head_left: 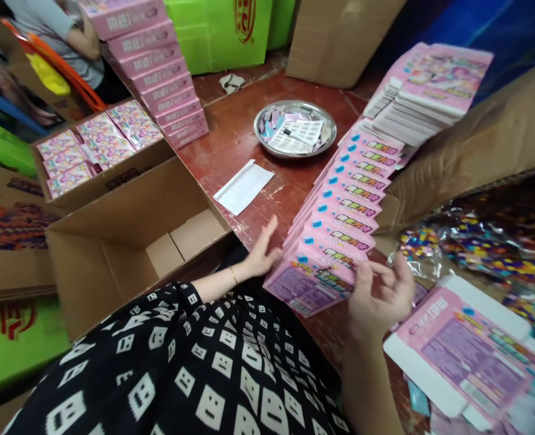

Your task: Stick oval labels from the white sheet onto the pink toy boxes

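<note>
A slanted row of pink printed boxes [340, 232] runs across the red-brown table [231, 133] toward me. My left hand [262, 252], fingers spread, presses against the left side of the nearest boxes. My right hand [378, 294] grips the near right corner of the front box [308, 284]. A flat unfolded pink carton [466, 350] lies at my right, beside a crinkled clear bag of colourful pieces [480, 244].
An open empty cardboard box [126, 248] stands at my left, a box filled with pink packs [95, 145] behind it. A leaning stack of pink boxes [158, 72], a metal dish [295, 128], white paper [243, 186], flat cartons [425, 90]. Another person [63, 36] sits far left.
</note>
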The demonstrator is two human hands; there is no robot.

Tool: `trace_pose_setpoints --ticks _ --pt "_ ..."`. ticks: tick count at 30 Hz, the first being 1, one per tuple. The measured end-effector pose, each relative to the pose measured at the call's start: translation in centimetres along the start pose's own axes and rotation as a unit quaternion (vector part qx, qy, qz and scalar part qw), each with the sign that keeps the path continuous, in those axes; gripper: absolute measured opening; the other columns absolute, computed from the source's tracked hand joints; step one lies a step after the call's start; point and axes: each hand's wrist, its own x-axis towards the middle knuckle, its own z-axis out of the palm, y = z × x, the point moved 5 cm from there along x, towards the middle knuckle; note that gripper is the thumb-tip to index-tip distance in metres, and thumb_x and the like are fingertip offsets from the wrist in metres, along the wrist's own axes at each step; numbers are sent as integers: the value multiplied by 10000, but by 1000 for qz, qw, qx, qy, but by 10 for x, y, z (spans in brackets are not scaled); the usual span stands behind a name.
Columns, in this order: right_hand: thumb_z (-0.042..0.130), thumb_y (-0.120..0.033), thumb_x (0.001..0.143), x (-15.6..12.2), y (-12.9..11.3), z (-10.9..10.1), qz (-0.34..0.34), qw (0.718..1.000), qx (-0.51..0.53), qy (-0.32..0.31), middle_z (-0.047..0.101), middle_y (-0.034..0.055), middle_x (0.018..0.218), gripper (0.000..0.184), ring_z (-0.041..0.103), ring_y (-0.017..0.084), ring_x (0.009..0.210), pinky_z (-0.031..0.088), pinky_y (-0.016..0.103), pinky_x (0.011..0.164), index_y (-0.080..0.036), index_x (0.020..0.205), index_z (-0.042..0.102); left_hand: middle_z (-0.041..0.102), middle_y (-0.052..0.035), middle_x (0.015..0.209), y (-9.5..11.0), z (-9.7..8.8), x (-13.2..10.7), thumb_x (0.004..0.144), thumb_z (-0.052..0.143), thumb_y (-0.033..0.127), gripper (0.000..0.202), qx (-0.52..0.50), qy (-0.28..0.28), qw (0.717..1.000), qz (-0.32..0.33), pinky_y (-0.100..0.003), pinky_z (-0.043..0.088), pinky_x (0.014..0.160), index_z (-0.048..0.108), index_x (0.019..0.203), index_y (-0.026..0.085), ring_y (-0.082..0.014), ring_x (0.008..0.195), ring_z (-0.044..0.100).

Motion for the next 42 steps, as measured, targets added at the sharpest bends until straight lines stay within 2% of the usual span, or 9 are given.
trace_pose_setpoints --ticks 4,9,15,20,25,31,35,39,42 --pt "740 -386 851 -7 -5 -19 -30 999 -12 41 705 80 916 393 688 216 810 561 382 741 -149 1158 677 -39 -239 1685 -35 -111 80 914 599 497 797 111 187 974 -57 -574 -127 1249 303 1513 61 -329 1561 -169" --pt "716 -293 858 -21 -16 -30 -109 991 -71 13 721 85 883 122 683 263 838 562 475 798 -225 951 757 549 -226 1459 -38 -184 120 932 524 145 145 327 170 918 -144 -602 201 1238 646 1007 116 -304 1428 462" --pt "734 -297 848 -32 -38 -13 -42 997 38 -54 739 91 1025 245 710 257 948 596 470 858 -260 1091 730 730 5 1223 61 -170 58 919 626 416 200 285 146 916 243 -629 73 1273 648 784 270 -245 1341 564" --pt "816 -539 742 -24 -51 45 131 914 282 -260 606 165 1420 853 640 305 1249 583 492 993 -277 1464 446 742 58 1069 95 -158 2 836 720 535 179 215 152 907 329 -657 82 1269 689 796 364 -245 1245 621" --pt "657 -609 857 -4 -60 49 125 912 297 -253 547 136 1487 669 612 297 1285 598 468 979 -287 1421 498 733 88 1108 110 -150 -26 841 761 368 75 201 144 878 410 -615 208 1263 721 873 422 -218 1204 642" --pt "734 -373 838 11 -70 28 72 951 219 -205 522 89 1505 711 546 283 1363 509 509 1111 -331 1475 420 619 50 1386 129 -128 -28 770 803 527 493 196 28 886 420 -592 320 1224 610 1224 504 -264 1323 577" --pt "681 -369 876 11 -92 15 -12 975 162 -151 502 108 1506 902 470 302 1430 498 571 1106 -371 1587 126 433 -105 1564 116 -132 2 793 677 715 916 53 78 976 197 -612 364 1177 243 1544 423 -337 1462 417" --pt "681 -355 883 8 -98 6 -49 986 108 -117 594 138 1382 939 533 316 1374 521 557 1079 -329 1606 83 631 -127 1360 103 -114 19 894 652 579 829 -76 -50 995 30 -457 596 978 233 1573 353 -271 1176 679" --pt "717 -345 861 13 -90 -4 -48 989 80 -115 613 119 1384 764 604 299 1293 527 517 1077 -311 1537 361 751 -68 1053 112 -114 21 888 707 482 882 -116 -42 992 5 -349 650 783 196 1593 339 -183 810 754"
